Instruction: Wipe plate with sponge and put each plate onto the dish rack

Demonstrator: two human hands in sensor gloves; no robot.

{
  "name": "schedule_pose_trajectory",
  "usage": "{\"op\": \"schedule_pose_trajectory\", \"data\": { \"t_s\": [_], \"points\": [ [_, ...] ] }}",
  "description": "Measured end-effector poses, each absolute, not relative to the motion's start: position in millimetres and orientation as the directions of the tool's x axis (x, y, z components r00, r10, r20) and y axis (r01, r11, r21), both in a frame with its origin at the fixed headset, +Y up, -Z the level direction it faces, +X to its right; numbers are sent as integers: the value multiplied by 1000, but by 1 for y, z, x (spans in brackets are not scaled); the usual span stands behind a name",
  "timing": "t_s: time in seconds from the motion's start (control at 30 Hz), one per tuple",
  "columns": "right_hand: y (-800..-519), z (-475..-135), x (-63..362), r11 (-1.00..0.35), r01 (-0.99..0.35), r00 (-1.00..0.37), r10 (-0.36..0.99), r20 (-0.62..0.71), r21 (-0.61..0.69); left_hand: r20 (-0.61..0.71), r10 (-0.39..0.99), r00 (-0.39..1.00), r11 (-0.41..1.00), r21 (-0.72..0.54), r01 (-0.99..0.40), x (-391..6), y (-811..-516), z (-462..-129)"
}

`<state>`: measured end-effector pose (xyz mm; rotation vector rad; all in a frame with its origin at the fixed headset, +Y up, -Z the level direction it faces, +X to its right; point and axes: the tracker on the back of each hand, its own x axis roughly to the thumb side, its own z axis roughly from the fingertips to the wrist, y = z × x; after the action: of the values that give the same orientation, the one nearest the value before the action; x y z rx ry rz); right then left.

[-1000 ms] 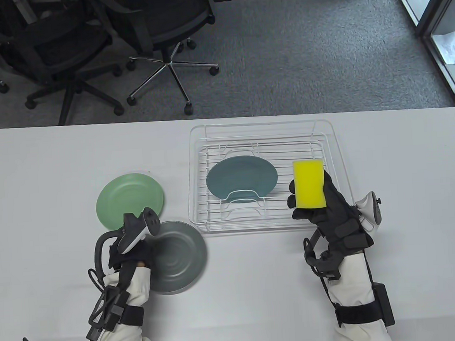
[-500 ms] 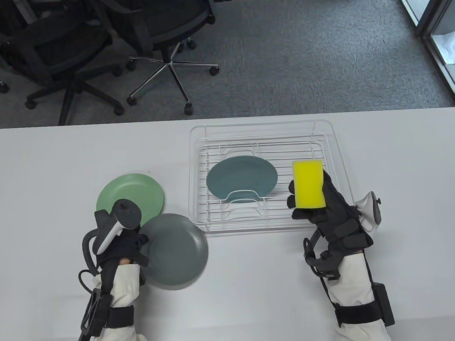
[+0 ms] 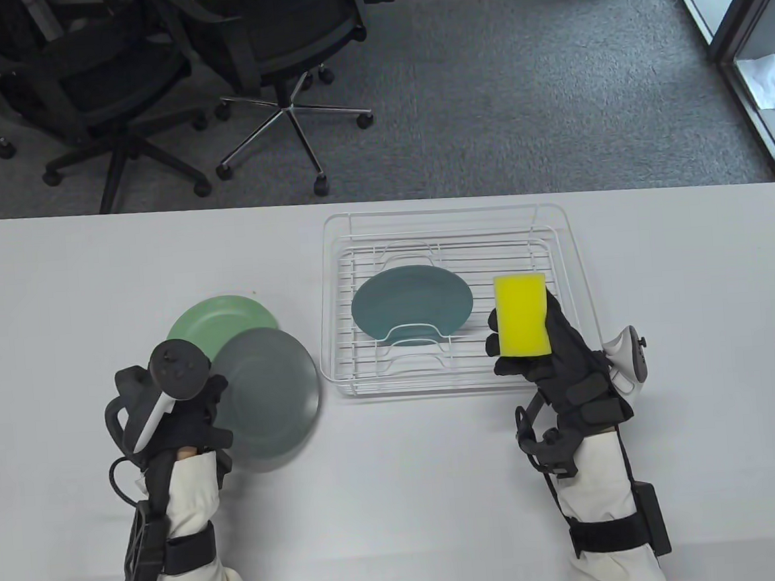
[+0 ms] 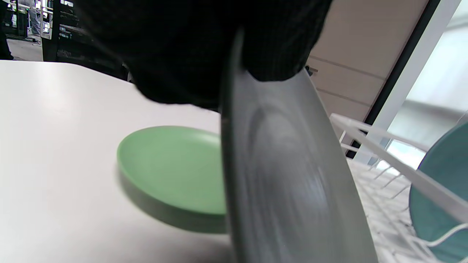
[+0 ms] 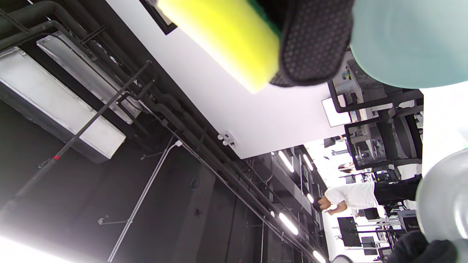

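White worktop (image 3: 442,499): left hand (image 3: 184,417) grips grey plate (image 3: 272,398) tilted for wiping; right hand (image 3: 551,352) clutches sponge (image 3: 521,317), three o'clock.

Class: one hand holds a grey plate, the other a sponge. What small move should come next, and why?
Probably bring the sponge across to the grey plate. The left hand grips that plate tilted off the table, the right hand holds the sponge away over the rack.
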<state>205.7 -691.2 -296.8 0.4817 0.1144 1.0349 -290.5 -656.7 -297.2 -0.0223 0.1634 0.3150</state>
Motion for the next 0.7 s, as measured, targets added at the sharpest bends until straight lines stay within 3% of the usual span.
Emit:
{"op": "schedule_pose_trajectory", "data": {
  "t_s": [0.43, 0.7],
  "points": [
    [-690, -297, 201, 387, -796, 494, 859, 132, 465, -42, 449, 892, 864, 276, -422, -287, -618, -270],
    [-675, -290, 177, 242, -830, 377, 907, 187, 503, 116, 629, 768, 741, 210, -638, -267, -614, -268]
  ]
}}
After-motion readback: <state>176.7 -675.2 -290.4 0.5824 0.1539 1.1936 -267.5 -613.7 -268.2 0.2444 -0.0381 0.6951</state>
